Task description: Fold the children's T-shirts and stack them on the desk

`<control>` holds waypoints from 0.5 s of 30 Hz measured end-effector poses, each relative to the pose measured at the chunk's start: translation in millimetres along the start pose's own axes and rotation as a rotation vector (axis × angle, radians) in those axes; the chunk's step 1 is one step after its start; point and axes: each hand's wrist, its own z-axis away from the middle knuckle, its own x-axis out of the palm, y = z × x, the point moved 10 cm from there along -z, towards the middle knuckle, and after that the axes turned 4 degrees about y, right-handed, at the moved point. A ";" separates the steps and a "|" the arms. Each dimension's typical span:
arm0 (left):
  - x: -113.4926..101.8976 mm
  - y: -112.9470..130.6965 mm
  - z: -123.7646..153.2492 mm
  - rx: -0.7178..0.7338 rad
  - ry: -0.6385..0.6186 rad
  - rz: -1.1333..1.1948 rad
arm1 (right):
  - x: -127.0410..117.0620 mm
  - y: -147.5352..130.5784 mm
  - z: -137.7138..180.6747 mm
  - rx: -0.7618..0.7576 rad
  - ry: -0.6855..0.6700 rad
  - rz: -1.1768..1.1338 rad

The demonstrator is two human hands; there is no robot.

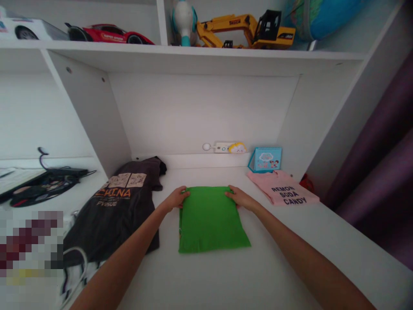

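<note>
White shelf unit [206, 62] rises over the far edge of a white table [206, 280]; a purple curtain [371, 163] hangs past the R edge. Dark T-shirt [119, 219], lettered "CHINA," fills the L side from the far edge toward the nr L corner, partly hidden by the person's L forearm. Green cloth [211, 219] lies flat mid-table, apart from both shirts. Pink shirt [284, 189], reading "REMON SODA CANDY," lies folded nr the far R corner, reaching the R edge. Striped cloth [77, 271] shows at the dark T-shirt's nr end, w/ a white cable looped by it. Up on the shelf: part of a globe [332, 17], yellow toy excavator [240, 21], red toy car [111, 34], white toy car [29, 28] cut by the frame, & a white-&-teal figure [184, 19]. Blue desk calendar [267, 159] stands just behind the pink shirt. L hand [177, 198] & R hand [240, 199] are at the green cloth's two far corners. Power strip [222, 147], w/ a cloud-shaped item [238, 148] alongside, sits beyond them at the far edge. Fingers [231, 194] of both hands are clamped on the green fabric, one corner apiece.
</note>
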 end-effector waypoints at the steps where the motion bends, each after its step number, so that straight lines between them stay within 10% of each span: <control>1: -3.0 0.3 -1.5 0.005 0.025 -0.020 | -0.9 0.0 -2.8 0.000 0.009 0.029; 15: -31.9 8.6 -1.7 0.179 0.321 -0.643 | -22.2 7.4 -17.1 0.019 0.225 0.319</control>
